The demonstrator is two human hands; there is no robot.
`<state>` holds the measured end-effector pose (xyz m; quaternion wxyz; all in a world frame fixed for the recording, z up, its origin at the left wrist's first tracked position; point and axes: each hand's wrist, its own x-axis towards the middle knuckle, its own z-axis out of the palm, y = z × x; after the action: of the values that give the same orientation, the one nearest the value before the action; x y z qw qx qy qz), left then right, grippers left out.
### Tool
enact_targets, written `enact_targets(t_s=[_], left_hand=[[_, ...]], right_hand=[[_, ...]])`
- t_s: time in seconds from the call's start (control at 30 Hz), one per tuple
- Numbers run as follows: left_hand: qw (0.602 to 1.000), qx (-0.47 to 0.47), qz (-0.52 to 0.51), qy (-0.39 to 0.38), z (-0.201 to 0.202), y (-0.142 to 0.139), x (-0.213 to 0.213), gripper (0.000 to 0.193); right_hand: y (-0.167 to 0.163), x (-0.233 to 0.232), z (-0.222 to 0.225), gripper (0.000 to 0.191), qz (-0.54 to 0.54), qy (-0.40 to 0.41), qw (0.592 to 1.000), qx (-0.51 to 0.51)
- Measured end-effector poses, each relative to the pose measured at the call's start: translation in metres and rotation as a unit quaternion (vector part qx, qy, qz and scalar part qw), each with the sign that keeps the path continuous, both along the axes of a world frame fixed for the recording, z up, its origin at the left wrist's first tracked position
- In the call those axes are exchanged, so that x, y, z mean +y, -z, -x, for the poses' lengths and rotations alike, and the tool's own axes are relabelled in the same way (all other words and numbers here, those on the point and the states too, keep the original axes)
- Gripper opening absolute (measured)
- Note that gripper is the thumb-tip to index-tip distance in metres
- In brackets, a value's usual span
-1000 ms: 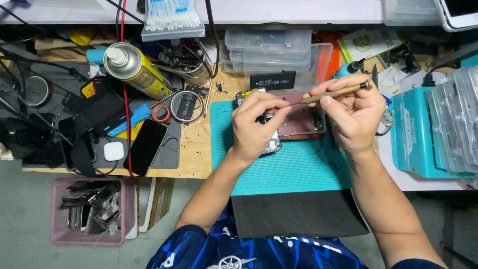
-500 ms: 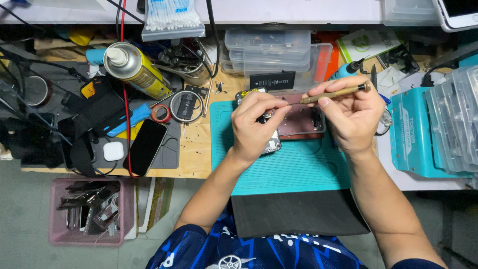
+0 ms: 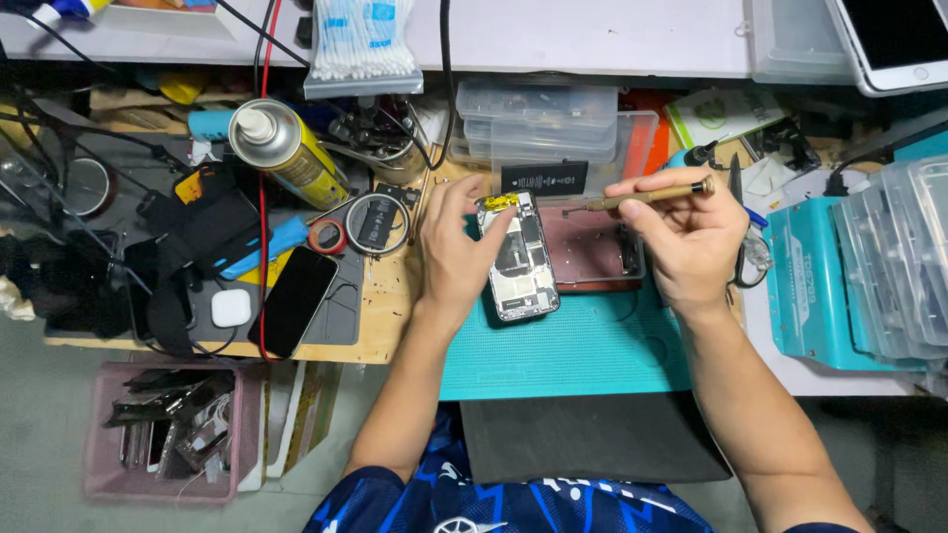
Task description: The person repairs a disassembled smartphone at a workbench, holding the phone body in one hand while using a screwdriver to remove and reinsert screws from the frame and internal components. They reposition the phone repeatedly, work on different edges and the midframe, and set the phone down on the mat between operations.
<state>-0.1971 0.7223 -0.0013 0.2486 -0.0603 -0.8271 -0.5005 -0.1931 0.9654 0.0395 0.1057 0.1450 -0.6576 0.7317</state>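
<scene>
Here, an opened phone [image 3: 520,259] with its back removed is seen lying on the teal mat [image 3: 583,345] that covers part of the worktop [image 3: 390,311], and everything else is placed relative to that phone. It is steadied by the left hand [image 3: 456,252], whose fingers are laid against its left edge and curled over its upper end, where a small yellow part [image 3: 501,201] is touched by a fingertip. A brass-coloured screwdriver [image 3: 647,195] is gripped by the right hand [image 3: 688,237], closed around it just to the right of the phone; the tool is held nearly level, its tip pointed toward the phone's top right corner and kept just clear of it. Directly right of the phone, touching its edge, a pinkish tray [image 3: 600,252] is set on the mat. Behind the phone, stacked clear plastic boxes [image 3: 541,123] are found, with a black battery [image 3: 544,178] lying in front of them. Well to the left of the phone, a yellow spray can [image 3: 289,150], a roll of tape [image 3: 326,237] and a dark phone lying face up [image 3: 293,301] are seen. Far right of the phone, a teal box [image 3: 808,286] is placed.
</scene>
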Motion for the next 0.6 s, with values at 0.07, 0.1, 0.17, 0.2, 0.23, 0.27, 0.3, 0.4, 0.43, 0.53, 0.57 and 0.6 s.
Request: enact_targets(t_s=[0.07,0.1,0.17,0.2,0.23,0.27,0.3,0.4,0.43,0.53,0.57,0.6], left_hand=[[0.999,-0.009,0.033,-0.033,0.004,0.007,-0.009,0.056],[0.999,-0.029,0.033,-0.030,0.012,0.014,-0.020,0.059],[0.996,-0.071,0.037,-0.027,0.013,0.025,-0.026,0.065],[0.991,-0.131,0.016,-0.014,0.016,0.033,-0.027,0.068],[0.982,-0.190,-0.005,0.000,0.018,0.040,-0.028,0.071],[0.968,-0.249,-0.025,0.014,0.020,0.045,-0.029,0.074],[0.967,-0.248,-0.053,0.041,0.022,0.050,-0.030,0.073],[0.953,-0.246,-0.140,0.108,0.028,0.055,-0.036,0.069],[0.946,-0.248,-0.171,0.122,0.029,0.056,-0.039,0.068],[0.901,-0.237,-0.314,0.181,0.032,0.055,-0.049,0.058],[0.878,-0.231,-0.369,0.201,0.032,0.055,-0.052,0.054],[0.874,-0.235,-0.369,0.210,0.031,0.053,-0.058,0.050]], right_hand=[[-0.007,-0.002,0.002,0.016,-0.010,0.004,1.000,-0.004],[-0.004,-0.012,0.009,0.017,0.007,-0.001,1.000,-0.013],[-0.005,-0.016,0.013,0.019,0.045,-0.012,0.998,-0.033],[-0.005,-0.017,0.015,0.023,0.049,-0.014,0.998,-0.036],[-0.004,-0.017,0.017,0.026,0.054,-0.015,0.998,-0.039],[-0.004,-0.018,0.018,0.030,0.059,-0.015,0.997,-0.041],[-0.004,-0.018,0.018,0.030,0.050,-0.016,0.998,-0.043],[-0.008,-0.020,0.018,0.027,0.022,-0.013,0.998,-0.049],[-0.010,-0.021,0.018,0.024,0.010,-0.010,0.999,-0.051],[-0.017,-0.022,0.016,0.018,-0.032,0.007,0.998,-0.045],[-0.018,-0.022,0.015,0.016,-0.047,0.013,0.998,-0.042],[-0.020,-0.023,0.013,0.016,-0.055,0.019,0.997,-0.049]])
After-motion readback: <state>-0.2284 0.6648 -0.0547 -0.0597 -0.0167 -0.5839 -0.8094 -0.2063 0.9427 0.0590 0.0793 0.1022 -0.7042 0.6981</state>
